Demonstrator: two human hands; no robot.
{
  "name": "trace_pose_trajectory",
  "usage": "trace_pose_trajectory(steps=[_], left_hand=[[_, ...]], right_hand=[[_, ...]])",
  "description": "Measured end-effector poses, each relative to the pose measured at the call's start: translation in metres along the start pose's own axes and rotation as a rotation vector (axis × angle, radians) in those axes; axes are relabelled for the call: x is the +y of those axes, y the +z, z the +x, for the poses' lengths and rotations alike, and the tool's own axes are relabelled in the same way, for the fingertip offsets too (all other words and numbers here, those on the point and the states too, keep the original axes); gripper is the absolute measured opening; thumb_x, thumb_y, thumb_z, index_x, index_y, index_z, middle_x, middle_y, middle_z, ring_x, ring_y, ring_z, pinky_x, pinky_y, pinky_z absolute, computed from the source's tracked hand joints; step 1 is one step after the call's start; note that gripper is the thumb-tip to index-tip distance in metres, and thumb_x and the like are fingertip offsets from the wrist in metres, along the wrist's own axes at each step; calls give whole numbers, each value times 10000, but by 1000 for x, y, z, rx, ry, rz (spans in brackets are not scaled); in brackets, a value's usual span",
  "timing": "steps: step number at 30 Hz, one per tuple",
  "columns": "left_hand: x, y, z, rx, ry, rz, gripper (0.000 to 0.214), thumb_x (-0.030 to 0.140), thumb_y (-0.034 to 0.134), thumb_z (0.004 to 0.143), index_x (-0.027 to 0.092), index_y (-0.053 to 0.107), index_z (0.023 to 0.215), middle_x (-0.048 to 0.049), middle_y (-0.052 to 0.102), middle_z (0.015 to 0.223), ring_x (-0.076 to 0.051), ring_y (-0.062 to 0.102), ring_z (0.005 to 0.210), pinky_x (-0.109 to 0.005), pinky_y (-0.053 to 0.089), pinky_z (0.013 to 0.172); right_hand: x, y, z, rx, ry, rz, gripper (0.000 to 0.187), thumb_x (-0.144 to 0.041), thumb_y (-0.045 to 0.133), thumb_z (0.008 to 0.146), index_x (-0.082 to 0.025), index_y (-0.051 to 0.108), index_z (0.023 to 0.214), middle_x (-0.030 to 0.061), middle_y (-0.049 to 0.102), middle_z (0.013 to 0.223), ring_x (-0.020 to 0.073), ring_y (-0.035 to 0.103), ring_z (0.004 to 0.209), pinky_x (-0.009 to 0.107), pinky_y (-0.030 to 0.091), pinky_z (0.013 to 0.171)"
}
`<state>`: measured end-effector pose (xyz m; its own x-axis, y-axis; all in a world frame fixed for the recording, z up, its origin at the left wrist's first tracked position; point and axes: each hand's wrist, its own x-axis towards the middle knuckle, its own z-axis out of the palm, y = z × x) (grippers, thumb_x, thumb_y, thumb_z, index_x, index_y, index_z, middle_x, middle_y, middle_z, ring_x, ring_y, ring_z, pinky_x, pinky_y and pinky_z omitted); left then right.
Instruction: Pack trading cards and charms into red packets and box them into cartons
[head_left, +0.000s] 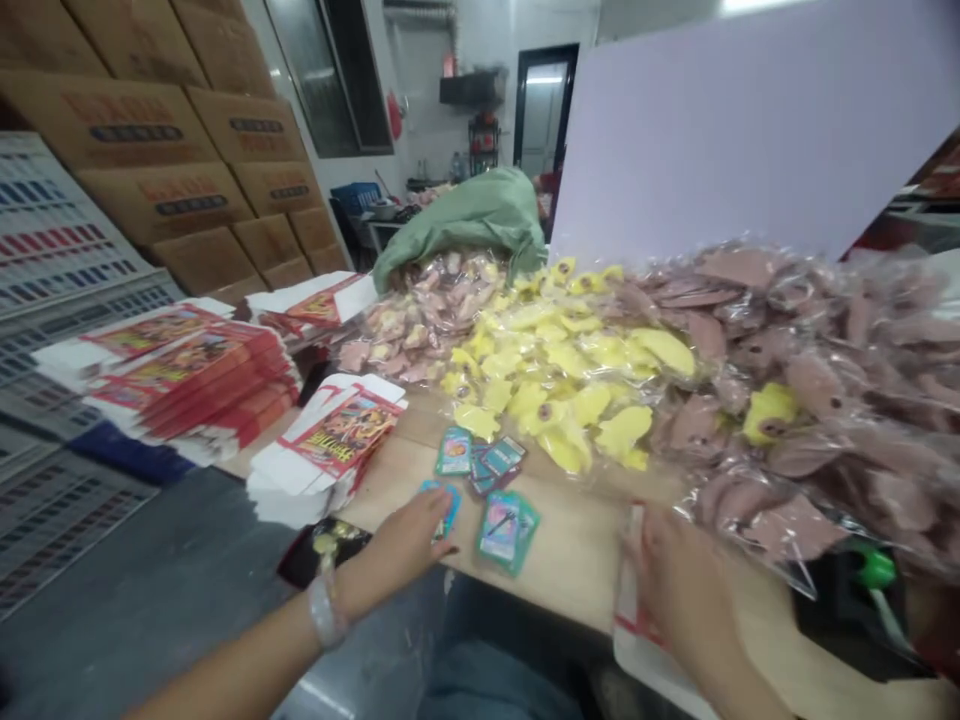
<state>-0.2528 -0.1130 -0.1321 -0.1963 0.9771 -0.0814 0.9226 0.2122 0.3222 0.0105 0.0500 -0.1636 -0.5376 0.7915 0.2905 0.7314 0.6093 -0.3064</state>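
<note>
On the wooden table, the left hand lies at the near edge, its fingers over a blue-edged trading card; whether they pinch it or merely rest on it, I cannot tell. The right hand, toward the table's right end, appears clamped on a white-and-red flattened carton, though blur makes that uncertain. Loose cards lie between the hands, with a printed carton stack to their left. Bagged yellow pieces and bagged pink pieces crowd the far side. Slippery bags could slide over the cards, and a carelessly swung carton could sweep cards off the edge.
</note>
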Motion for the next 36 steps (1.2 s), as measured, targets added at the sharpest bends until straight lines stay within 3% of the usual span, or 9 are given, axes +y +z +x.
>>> trace_pose_trajectory(steps=[3, 6, 13, 19, 23, 26, 28, 32, 36], left_hand=[[-28, 14, -15, -61, 2, 26, 631, 107, 648, 677, 114, 412, 1262, -185, 379, 1365, -281, 336, 1271, -439, 301, 1041], [-31, 19, -15, -107, 80, 28, 547, 44, 569, 718, 140, 446, 1242, -141, 418, 1350, -242, 376, 1253, -389, 324, 1036], [-27, 20, -9, -19, 122, 15, 215, 160, 409, 868, 172, 624, 871, -66, 666, 878, -214, 618, 840, -352, 493, 760], [-39, 16, -15, 32, 175, -105, 208, 235, 450, 871, 217, 654, 905, -22, 671, 952, -145, 603, 903, -264, 473, 835], [-41, -5, -13, 242, 68, -97, 255, 212, 371, 875, 193, 603, 980, -68, 639, 1017, -193, 587, 975, -327, 467, 860], [6, -10, 14, 568, -190, -264, 212, 261, 345, 880, 193, 534, 946, -66, 636, 898, -208, 616, 850, -342, 502, 756], [62, 0, 34, 567, -178, -515, 198, 306, 323, 892, 201, 489, 916, -47, 622, 822, -186, 618, 753, -308, 514, 671], [161, 24, 64, 68, 182, -803, 312, 334, 195, 926, 189, 460, 1004, -41, 635, 782, -150, 624, 671, -270, 513, 625], [195, 39, 113, -365, 948, -302, 549, 421, 578, 750, 242, 418, 1243, -101, 480, 1290, -291, 416, 1211, -451, 335, 989]], right_hand=[[-72, 35, 4, -373, -415, 8, 423, -238, 484, 809, -166, 498, 1226, 119, 521, 1264, 274, 480, 1139, 409, 409, 925], [-111, 59, 1, -534, -517, -75, 447, -113, 439, 809, -95, 473, 1255, 135, 445, 1333, 296, 376, 1232, 427, 350, 993], [-122, 51, 7, -641, -522, -196, 318, -76, 459, 782, -7, 603, 1056, 240, 586, 1086, 314, 514, 1048, 432, 430, 863], [-112, 45, 23, -702, -534, -17, 189, -72, 489, 765, -126, 660, 706, 116, 649, 770, 231, 582, 828, 324, 448, 747], [-104, 14, 34, -521, -302, 165, 262, -112, 363, 853, -123, 623, 882, 125, 639, 909, 199, 586, 840, 300, 444, 741], [-97, -12, 30, -231, 203, 891, 234, -313, 428, 859, -166, 568, 976, 73, 637, 947, 176, 580, 877, 284, 442, 777], [-79, -25, 16, -112, 482, 1347, 298, -410, 535, 777, -185, 562, 971, 40, 649, 874, 171, 599, 795, 284, 466, 711], [4, -64, -37, -202, 780, 1648, 362, -432, 611, 704, -177, 595, 961, 70, 662, 871, 196, 622, 732, 311, 480, 624], [110, -129, -40, 89, 764, 1057, 310, -429, 588, 716, -161, 649, 857, 79, 676, 826, 233, 615, 792, 352, 466, 734]])
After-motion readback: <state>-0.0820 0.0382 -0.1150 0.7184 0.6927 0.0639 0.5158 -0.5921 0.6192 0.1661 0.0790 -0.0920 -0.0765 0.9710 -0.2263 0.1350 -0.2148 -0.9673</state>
